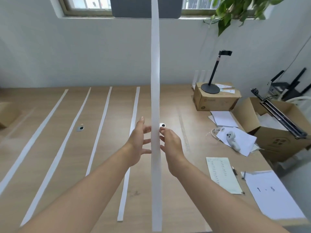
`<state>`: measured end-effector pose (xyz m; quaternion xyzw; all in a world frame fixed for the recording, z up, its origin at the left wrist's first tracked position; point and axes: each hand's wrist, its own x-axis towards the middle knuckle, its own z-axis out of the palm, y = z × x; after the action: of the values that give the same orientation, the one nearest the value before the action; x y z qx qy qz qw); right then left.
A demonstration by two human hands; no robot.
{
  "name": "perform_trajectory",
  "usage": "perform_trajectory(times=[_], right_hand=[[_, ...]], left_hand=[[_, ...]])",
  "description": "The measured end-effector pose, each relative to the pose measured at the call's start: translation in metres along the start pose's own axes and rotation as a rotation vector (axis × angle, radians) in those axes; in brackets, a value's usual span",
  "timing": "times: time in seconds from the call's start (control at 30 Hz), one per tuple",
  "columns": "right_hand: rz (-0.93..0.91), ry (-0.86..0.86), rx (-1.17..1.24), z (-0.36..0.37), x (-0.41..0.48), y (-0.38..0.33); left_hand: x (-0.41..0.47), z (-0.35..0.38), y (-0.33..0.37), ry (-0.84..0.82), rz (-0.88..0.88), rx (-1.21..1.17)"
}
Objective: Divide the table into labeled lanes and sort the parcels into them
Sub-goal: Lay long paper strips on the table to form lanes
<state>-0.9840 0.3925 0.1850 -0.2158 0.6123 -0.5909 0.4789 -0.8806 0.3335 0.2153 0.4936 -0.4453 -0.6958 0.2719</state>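
In the head view, lane marking is well under way. Four white paper strips (99, 132) lie on the wooden surface (120, 106), running from near to far and fanning out to the left. A fifth strip (155, 81) hangs upright in the middle of the view, not yet laid.

Labelling looks undone: a sheet marked "1 - 5" (272, 195) lies near right, uncut. No parcel sits in any lane; cardboard boxes (217, 100) stand far right.

Both forearms reach forward. The left hand (139, 142) has its fingers spread straight, tips meeting the hanging strip's left edge. The right hand (170, 145) has bent fingers at the right edge; I cannot tell whether it pinches.
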Motion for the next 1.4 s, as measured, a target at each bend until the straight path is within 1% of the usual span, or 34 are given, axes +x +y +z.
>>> perform_trajectory(times=[0.1, 0.27, 0.4, 0.53, 0.8, 1.0, 1.4], right_hand=[[0.026, -0.012, -0.013, -0.01, 0.013, 0.01], [0.082, 0.025, -0.025, -0.019, 0.046, 0.035], [0.142, 0.039, -0.035, -0.025, 0.078, 0.063], [0.211, 0.067, -0.049, -0.026, 0.116, 0.095], [0.311, 0.049, -0.098, -0.031, 0.181, 0.154], [0.364, 0.038, -0.14, -0.039, 0.2, 0.18], [0.444, 0.036, -0.179, -0.044, 0.224, 0.196]], left_hand=[[0.017, 0.004, -0.013, 0.014, -0.012, 0.018], [0.057, 0.008, -0.035, 0.014, -0.078, 0.038], [0.096, 0.008, -0.059, 0.002, -0.14, 0.056], [0.134, 0.006, -0.085, 0.032, -0.2, 0.061], [0.205, 0.0, -0.136, 0.076, -0.327, 0.058], [0.23, 0.001, -0.16, 0.096, -0.396, 0.032], [0.252, 0.004, -0.177, 0.101, -0.431, -0.009]])
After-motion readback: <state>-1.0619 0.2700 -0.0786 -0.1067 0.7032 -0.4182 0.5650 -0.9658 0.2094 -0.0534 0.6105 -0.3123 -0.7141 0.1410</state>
